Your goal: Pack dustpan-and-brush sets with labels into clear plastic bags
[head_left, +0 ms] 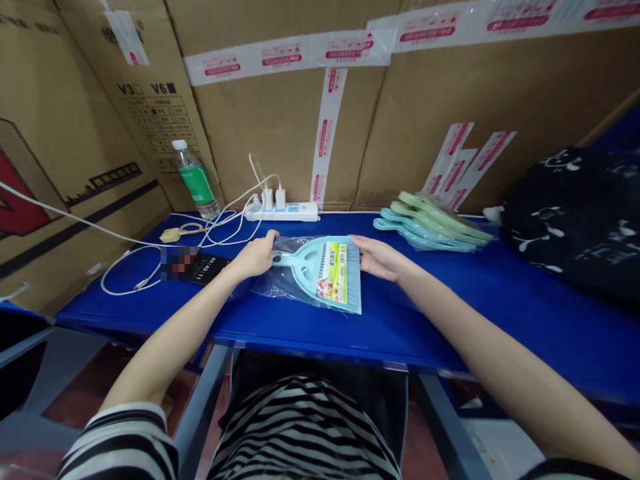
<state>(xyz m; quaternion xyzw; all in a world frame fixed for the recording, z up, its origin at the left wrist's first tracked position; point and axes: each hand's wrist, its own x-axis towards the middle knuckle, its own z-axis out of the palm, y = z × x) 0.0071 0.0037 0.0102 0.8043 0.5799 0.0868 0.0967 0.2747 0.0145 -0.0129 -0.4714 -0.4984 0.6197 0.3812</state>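
A light blue dustpan and brush set (305, 270), with a yellow-green label on it, lies over the blue table inside a clear plastic bag (277, 285). My left hand (256, 257) is closed on the bag at the handle end of the set. At the opposite, bristle end, the fingers of my right hand (377, 259) grip the upper corner of the set. To the right, a pile of bagged green and blue dustpan sets (435, 223) rests against the cardboard.
A white power strip (287, 211) with chargers and tangled cables stands at the back. Left of it are a water bottle (197, 183) and a phone (203, 267) showing a timer. A dark patterned bag (575, 220) sits at right. Cardboard walls (280, 133) enclose the blue table (390, 333).
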